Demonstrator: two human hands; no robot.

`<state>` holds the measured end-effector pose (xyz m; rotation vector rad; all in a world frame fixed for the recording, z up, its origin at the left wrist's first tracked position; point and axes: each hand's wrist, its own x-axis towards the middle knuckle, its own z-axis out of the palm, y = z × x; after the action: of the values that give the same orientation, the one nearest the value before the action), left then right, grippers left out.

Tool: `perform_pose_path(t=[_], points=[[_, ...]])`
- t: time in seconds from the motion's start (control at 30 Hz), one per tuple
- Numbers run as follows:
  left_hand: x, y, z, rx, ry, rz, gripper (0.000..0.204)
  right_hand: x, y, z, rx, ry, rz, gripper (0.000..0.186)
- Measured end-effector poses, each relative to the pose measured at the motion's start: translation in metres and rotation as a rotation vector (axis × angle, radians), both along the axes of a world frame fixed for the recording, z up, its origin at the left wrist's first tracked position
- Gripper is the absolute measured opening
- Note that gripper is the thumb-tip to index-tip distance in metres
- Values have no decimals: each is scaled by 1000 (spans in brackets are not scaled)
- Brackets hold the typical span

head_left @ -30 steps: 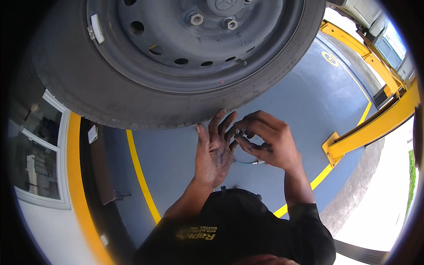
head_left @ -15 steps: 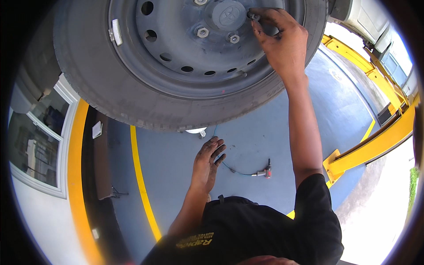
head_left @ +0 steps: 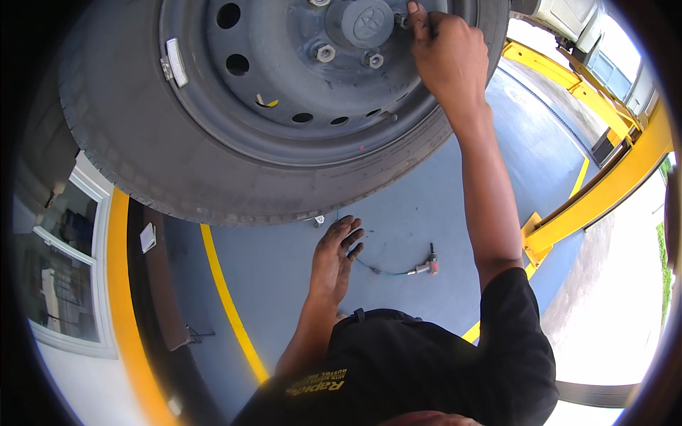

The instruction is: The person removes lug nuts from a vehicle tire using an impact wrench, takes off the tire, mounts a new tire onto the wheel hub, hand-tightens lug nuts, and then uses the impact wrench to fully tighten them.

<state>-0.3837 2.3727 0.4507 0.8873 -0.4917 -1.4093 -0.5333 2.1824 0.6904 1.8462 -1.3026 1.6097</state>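
A grey steel wheel (head_left: 270, 78) with its black tyre (head_left: 135, 135) hangs in front of me. Around the round centre cap (head_left: 367, 27) sit several lug nuts; one lug nut (head_left: 325, 53) and another lug nut (head_left: 374, 59) show clearly below the cap. My right hand (head_left: 451, 60) is raised to the wheel, its fingers closed around a lug nut (head_left: 402, 21) just right of the cap and partly hidden by them. Down below the tyre, my left hand (head_left: 335, 259) is in the air, its smudged fingers loosely bent and apart, holding nothing.
On the blue floor lies a red and grey impact wrench (head_left: 430, 265) with an air hose (head_left: 383, 271). A yellow lift post (head_left: 604, 192) stands at the right. A white-framed window (head_left: 71, 263) is at the left. A wheel weight (head_left: 175, 62) clips onto the rim.
My right hand has turned about the lug nut, the thumb now pointing up. The wheel appears shifted left and lower in view. My left hand has barely moved.
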Motion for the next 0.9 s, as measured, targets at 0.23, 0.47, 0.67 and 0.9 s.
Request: perform_pose_path(t=[0.23,0.47,0.67,0.9], points=[[23,-9,-1,29,5,-36,35,-3,28,-3,48,-130,301,40],[30,-15,-4,74,45,-83,30,1,11,-12,-14,-145,299,43],[34,-18,-2,103,27,-107,25,-4,4,-18,47,-141,252,50],[38,-18,-12,92,42,-133,26,-10,15,-15,372,-302,243,59]])
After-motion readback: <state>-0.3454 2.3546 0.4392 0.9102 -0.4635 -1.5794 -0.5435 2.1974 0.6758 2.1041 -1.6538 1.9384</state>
